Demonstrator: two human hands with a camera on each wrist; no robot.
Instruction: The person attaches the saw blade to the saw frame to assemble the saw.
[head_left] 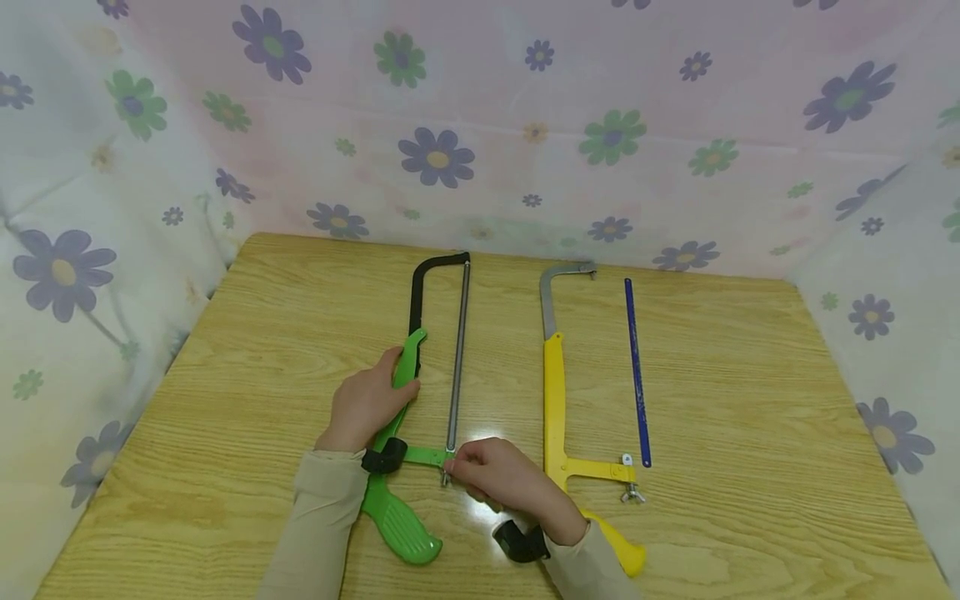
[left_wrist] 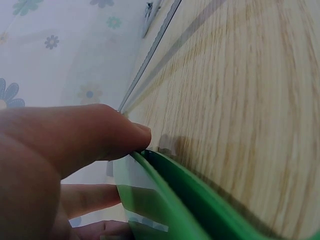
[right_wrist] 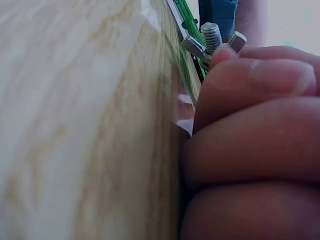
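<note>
A green hacksaw [head_left: 403,527] with a black front bow lies on the table, its grey blade [head_left: 458,358] spanning from the bow's tip to the lower green arm. My left hand [head_left: 366,404] grips the green frame, thumb on the near side and fingers round the far side, as the left wrist view shows. At the blade's lower end my right hand [head_left: 504,477] pinches the wing nut [right_wrist: 194,46], whose threaded bolt [right_wrist: 211,35] sticks out past my fingertips. Part of the nut is hidden behind the fingers.
A yellow hacksaw [head_left: 554,400] without a blade lies to the right, its handle partly under my right forearm. Its own wing nut [head_left: 632,494] is on the lower arm. Beside it lies a loose blue blade [head_left: 637,375]. Flowered cloth [head_left: 510,108] hangs behind the wooden table [head_left: 742,400].
</note>
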